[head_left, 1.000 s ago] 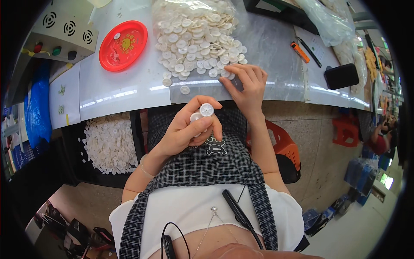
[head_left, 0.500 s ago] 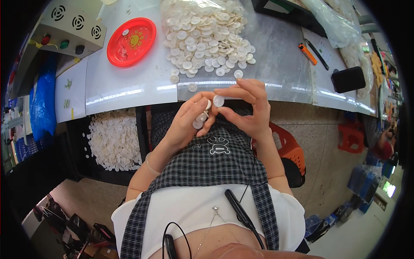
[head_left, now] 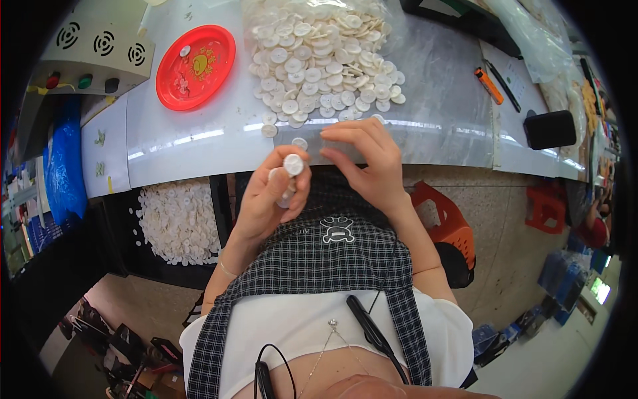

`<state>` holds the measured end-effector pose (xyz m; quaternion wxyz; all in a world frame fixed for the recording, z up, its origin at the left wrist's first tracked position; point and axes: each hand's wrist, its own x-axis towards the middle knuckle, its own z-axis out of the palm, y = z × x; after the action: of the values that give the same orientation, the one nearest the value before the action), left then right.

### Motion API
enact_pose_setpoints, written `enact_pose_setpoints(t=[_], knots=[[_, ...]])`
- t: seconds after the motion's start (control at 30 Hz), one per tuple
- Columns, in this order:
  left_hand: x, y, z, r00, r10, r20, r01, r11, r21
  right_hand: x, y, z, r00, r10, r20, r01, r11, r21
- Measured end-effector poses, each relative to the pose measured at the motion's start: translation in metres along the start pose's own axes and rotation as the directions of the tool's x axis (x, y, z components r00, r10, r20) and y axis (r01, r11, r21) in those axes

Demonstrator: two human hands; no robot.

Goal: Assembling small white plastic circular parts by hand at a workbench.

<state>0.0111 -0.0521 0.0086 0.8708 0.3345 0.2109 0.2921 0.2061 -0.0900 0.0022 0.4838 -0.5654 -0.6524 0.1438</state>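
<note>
My left hand [head_left: 258, 203] is closed around several white round discs that look like buttons. One white disc [head_left: 293, 165] faces up at its fingertips, and others show partly below it between the fingers. To its right, my right hand [head_left: 375, 163] hovers near the table's front edge, thumb and fingers apart, with nothing visible between them. A big heap of white discs [head_left: 319, 76] spreads on the table just beyond both hands, spilling from a clear plastic bag. A single loose disc [head_left: 300, 143] lies near the edge, close behind my left hand.
A red plate [head_left: 216, 76] with one disc in it stands at the far left, near a grey box with buttons [head_left: 100, 46]. Below the table edge, a black bin [head_left: 119, 233] holds many discs [head_left: 179, 223]. An orange cutter [head_left: 488, 86], a pen [head_left: 503, 86] and a black phone-like object [head_left: 549, 130] lie right.
My hands have moved apart: the left has shifted left with the discs, a disc now showing at its fingertips. The right no longer touches the disc it was pinching beside the left hand.
</note>
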Motion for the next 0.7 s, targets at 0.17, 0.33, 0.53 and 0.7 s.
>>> enact_pose_setpoints(t=[0.17,0.33,0.53,0.7], knots=[[-0.01,0.023,-0.02,0.982,0.129,-0.135,-0.122,0.991,0.059,0.006,-0.004,0.02,0.999,-0.046,0.012,0.046,0.999,-0.01],[-0.014,0.025,-0.02,0.973,0.103,-0.205,-0.131,0.983,-0.132,0.007,0.0,0.033,0.999,-0.014,0.052,0.02,0.993,-0.116],[-0.005,0.007,-0.005,0.9,0.334,-0.28,-0.072,0.748,0.659,0.009,-0.015,0.026,0.918,0.349,0.19,-0.397,0.824,0.405],[0.001,-0.001,-0.008,0.886,0.425,-0.187,-0.152,0.646,0.748,0.011,-0.024,0.023,0.881,0.396,0.257,-0.472,0.734,0.488]])
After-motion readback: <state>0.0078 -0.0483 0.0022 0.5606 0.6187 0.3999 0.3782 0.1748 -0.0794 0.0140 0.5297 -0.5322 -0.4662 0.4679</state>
